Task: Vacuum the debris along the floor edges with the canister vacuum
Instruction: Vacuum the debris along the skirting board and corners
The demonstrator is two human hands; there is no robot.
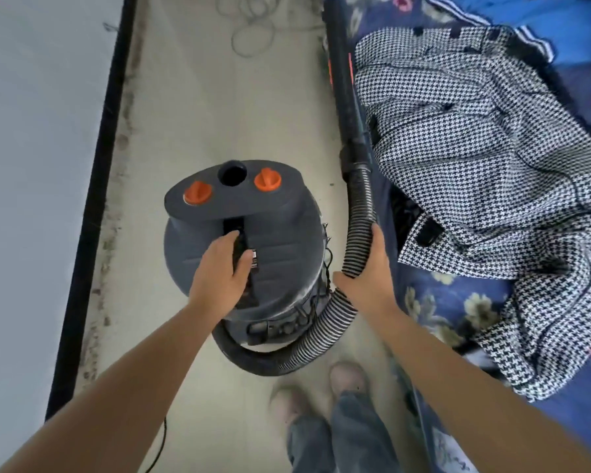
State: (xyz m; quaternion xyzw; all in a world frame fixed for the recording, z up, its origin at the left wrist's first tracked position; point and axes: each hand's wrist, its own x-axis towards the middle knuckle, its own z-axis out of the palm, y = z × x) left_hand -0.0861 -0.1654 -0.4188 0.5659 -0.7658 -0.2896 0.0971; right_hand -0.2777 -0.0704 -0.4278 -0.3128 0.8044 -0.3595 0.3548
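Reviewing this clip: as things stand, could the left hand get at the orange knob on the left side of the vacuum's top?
Probably yes. The left hand has its grip on the canister handle, and the left orange knob sits just beyond it on the same lid with nothing covering it. The hand would have to let go of the handle first.

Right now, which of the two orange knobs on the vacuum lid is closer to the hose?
The right orange knob, on the lid's bed side. It sits nearer the hose; the left orange knob is on the wall side.
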